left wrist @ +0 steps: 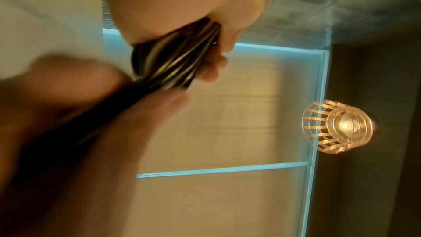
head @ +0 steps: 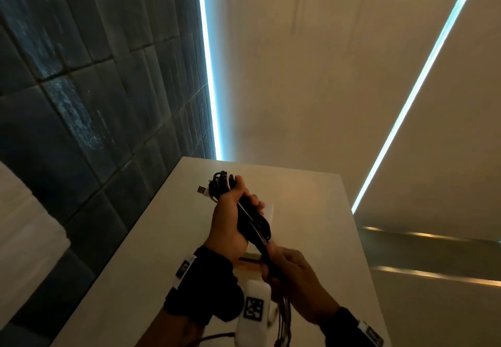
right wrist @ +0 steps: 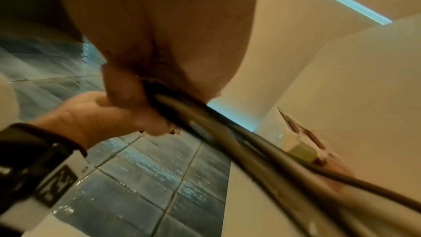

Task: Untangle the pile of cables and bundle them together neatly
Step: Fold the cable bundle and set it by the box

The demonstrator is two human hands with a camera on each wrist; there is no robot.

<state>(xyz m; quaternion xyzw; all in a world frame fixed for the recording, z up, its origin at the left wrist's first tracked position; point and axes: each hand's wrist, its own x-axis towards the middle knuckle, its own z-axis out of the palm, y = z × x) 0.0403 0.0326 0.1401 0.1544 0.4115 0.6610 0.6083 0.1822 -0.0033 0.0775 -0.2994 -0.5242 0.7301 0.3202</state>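
Observation:
A bundle of black and white cables hangs in the air above the white table. My left hand grips its upper part, with looped ends and a USB plug sticking out past the fingers. My right hand grips the lower part, and loose strands trail down from it toward the near table edge. The left wrist view shows the cables running from my left palm into the blurred right hand. Seen from the right wrist, the cables leave my right fist beside the left hand.
A white block with a black square marker sits near my wrists. A flat card or packet lies on the table under my hands. A dark tiled wall runs along the left. A pendant lamp glows in the left wrist view.

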